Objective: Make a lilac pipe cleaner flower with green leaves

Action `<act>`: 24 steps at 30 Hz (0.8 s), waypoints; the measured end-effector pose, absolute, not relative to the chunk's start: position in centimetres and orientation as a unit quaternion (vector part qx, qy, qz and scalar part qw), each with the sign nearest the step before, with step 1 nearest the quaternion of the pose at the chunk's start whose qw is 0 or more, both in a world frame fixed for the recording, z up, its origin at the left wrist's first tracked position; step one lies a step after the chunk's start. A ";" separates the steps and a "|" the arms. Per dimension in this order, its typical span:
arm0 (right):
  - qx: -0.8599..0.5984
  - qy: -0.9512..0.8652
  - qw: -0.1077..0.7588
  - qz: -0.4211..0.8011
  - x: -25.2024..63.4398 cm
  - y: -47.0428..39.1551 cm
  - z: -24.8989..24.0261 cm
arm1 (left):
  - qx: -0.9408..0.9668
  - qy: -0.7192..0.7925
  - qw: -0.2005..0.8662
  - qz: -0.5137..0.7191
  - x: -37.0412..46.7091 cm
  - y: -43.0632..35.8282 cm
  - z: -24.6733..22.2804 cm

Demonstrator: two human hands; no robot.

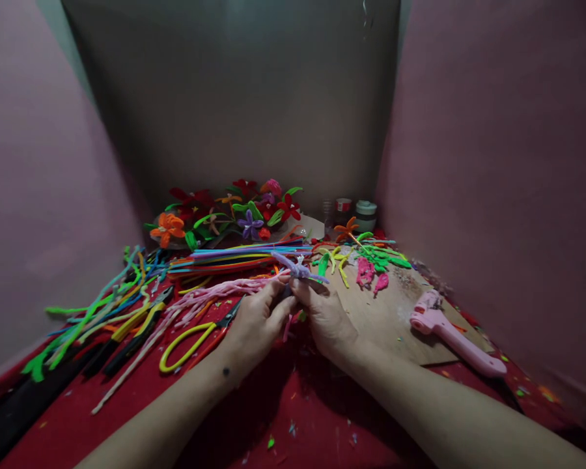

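Between my two hands is a light purple pipe-cleaner flower point(299, 268) with a whitish centre, held up over the table. My left hand point(261, 316) pinches it from the left, thumb and fingers closed near its base. From the right, my right hand point(325, 316) grips it with the thumb pressed at the base. A short pink-purple end hangs below the hands, and the lower part of the flower is hidden by my fingers. Scissors with yellow handles point(188, 348) lie just left of my left hand, partly behind it.
Pliers point(139, 326) and loose green pipe cleaners point(95, 319) lie at left. Pink strands point(195, 303) and a coloured pipe-cleaner bundle point(244, 254) lie behind. Finished flowers point(249, 225) stand at the back. A pink glue gun point(456, 339) rests on a board point(400, 312), near a lidded jar point(366, 215).
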State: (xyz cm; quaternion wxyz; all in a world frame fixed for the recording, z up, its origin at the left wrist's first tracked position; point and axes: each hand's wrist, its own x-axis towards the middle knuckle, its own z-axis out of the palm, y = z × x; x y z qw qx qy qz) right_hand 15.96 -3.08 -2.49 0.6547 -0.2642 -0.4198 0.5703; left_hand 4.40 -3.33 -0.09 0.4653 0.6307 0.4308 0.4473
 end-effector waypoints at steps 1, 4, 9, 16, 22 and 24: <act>-0.269 -0.422 0.656 0.565 16.0 -3.1 -2.5 | 0.657 0.440 0.412 0.452 4.3 -3.2 -0.3; -0.288 -0.434 0.653 0.551 15.8 -3.1 -2.6 | 0.720 0.449 0.272 0.454 3.8 -2.8 -1.2; -0.301 -0.470 0.647 0.519 15.7 -3.4 -2.8 | 0.737 0.439 0.268 0.439 3.7 -2.5 -1.2; -0.311 -0.511 0.616 0.512 16.0 -3.2 -3.1 | 0.612 0.415 0.523 0.424 4.3 -2.8 -0.3; -0.281 -0.481 0.619 0.553 16.0 -3.0 -2.5 | 0.537 0.358 0.649 0.404 4.2 -2.7 -0.4; -0.270 -0.467 0.619 0.571 15.9 -3.0 -2.3 | 0.508 0.341 0.681 0.401 4.1 -2.8 -0.3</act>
